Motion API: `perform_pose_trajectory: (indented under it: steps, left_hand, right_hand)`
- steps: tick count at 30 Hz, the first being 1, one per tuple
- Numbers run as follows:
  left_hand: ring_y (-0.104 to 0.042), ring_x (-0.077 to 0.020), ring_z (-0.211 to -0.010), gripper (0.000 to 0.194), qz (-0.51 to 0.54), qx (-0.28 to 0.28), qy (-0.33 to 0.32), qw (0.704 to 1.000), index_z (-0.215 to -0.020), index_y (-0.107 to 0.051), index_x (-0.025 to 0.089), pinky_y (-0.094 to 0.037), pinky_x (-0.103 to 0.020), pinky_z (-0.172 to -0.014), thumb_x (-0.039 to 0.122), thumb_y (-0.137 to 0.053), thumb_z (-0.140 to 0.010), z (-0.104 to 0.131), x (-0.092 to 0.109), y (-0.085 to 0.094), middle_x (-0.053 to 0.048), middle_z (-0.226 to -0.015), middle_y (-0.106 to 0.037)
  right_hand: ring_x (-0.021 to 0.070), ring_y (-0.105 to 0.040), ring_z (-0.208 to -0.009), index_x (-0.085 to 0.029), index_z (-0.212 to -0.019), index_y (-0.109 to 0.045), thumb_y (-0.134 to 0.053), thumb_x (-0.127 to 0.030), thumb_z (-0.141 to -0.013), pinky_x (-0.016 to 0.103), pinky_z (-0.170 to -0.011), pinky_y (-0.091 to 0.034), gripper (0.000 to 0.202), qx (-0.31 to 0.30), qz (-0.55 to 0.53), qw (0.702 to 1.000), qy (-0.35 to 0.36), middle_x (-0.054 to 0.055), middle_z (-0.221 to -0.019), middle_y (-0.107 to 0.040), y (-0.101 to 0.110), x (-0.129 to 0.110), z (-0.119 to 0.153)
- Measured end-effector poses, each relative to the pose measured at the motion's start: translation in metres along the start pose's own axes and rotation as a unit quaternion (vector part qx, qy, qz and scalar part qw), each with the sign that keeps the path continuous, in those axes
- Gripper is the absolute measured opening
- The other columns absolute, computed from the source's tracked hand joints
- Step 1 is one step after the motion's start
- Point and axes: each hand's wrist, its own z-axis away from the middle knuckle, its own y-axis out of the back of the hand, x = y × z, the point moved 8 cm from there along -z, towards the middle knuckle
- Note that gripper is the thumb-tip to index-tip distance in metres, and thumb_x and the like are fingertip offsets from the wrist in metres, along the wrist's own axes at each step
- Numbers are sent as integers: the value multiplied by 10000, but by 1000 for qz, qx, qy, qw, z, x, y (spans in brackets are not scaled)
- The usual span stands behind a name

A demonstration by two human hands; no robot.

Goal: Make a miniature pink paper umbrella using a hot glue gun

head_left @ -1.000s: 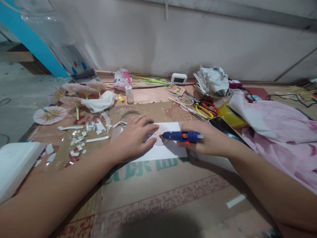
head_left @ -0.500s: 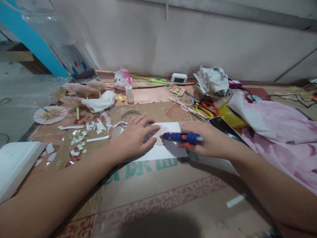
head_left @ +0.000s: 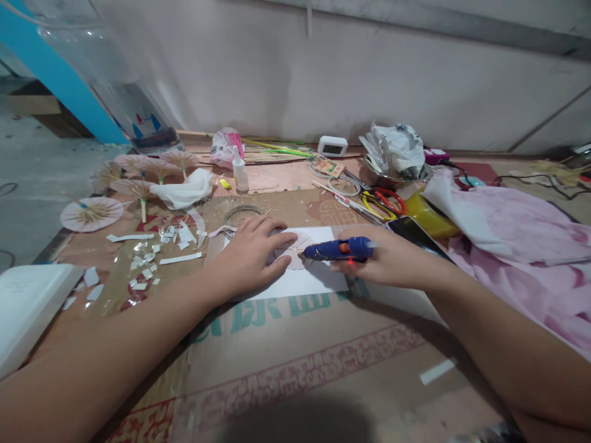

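Note:
A white sheet of paper (head_left: 318, 280) lies on the cardboard, with a pale round disc (head_left: 301, 261) on top of it. My left hand (head_left: 253, 252) rests with spread fingers on the disc's left side and the paper. My right hand (head_left: 373, 252) is wrapped round a blue glue gun (head_left: 335, 248), whose nozzle points left at the middle of the disc. A small red light glows on the gun's underside. Whether the nozzle touches the disc cannot be made out.
Small paper umbrellas (head_left: 92, 213) and paper scraps (head_left: 180, 259) lie at left, near a white box (head_left: 37, 307). Behind stand a glue bottle (head_left: 240, 172) and timer (head_left: 332, 146). Scissors (head_left: 381, 203), a phone (head_left: 415, 234) and pink cloth (head_left: 512, 215) lie at right.
The glue gun has tilted slightly, its rear end rising, and my right hand has turned with it. My left hand stays in place on the disc.

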Motion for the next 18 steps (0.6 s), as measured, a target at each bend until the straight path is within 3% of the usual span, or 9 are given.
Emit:
perform_pose_trajectory:
  steps: [18]
  left_hand:
    - [-489,-330,-1271,411,-6,2,-4,1000,-1337,-653,248,-377,-571,-1126,389,-533,-971,0,1,1,-113,-1371,-575]
  right_hand:
    - [161,-542,-690,-202,-767,-582,-693,-435,-842,276,-632,-369,269,-18,-19,1000,-17,11,-749,-623,0,3,-1]
